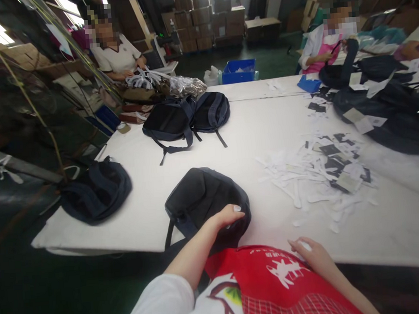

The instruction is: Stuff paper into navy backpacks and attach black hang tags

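A dark navy and black backpack [201,196] lies on the white-covered table right in front of me, a strap hanging over the near edge. My left hand [230,215] is closed on the right side of this backpack, thumb on top; its other fingers are mostly hidden. At the table's front edge, beside my red apron, my right hand [309,251] is held loosely with nothing visible in it, its fingers slightly apart. Something white covers each thumb tip. To the right of the backpack lies a loose pile of white strips and dark tags [326,164].
Another backpack [98,192] sits at the table's left edge. Two more backpacks [188,115] lie further back. Dark bags [391,113] are heaped at the right. A blue bin [239,71] stands beyond the table. Co-workers handle items at the far left and far right.
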A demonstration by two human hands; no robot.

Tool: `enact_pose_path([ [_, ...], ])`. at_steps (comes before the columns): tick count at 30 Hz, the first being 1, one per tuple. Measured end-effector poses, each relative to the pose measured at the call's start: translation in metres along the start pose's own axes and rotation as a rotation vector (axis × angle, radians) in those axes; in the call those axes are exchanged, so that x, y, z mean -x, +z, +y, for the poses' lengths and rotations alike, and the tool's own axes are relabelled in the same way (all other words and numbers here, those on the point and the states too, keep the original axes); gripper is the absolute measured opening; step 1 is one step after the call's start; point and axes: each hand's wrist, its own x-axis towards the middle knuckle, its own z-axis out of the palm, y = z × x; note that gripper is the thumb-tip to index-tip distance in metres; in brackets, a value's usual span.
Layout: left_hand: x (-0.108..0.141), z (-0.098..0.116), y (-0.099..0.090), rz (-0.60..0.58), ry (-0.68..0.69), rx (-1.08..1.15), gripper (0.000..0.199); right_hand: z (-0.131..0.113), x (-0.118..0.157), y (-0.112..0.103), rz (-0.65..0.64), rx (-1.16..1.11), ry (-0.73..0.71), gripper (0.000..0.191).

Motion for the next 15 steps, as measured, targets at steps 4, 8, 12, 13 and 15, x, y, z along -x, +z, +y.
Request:
enact_pose_path([
  [4,0.063,0.013,-0.057,0.215,0.202,-0.006,0.027,0.004,-0.009,-0.003,-0.010,-0.016,-0.007,0.048],
  [8,0.127,0.036,-0.088,0.518,0.532,-0.215,0.028,-0.022,-0.031,-0.018,0.055,0.020,-0.112,0.048],
  [12,0.135,0.057,-0.047,0.639,0.522,-0.426,0.022,-0.102,-0.049,-0.048,0.123,0.038,-0.390,0.047],
  [13,0.128,0.061,-0.031,0.624,0.524,-0.481,0.020,-0.128,-0.050,-0.052,0.116,0.058,-0.489,0.046],
  [15,0.111,0.067,0.001,0.541,0.588,-0.587,0.015,-0.177,-0.050,-0.051,0.084,0.179,-0.682,0.052],
])
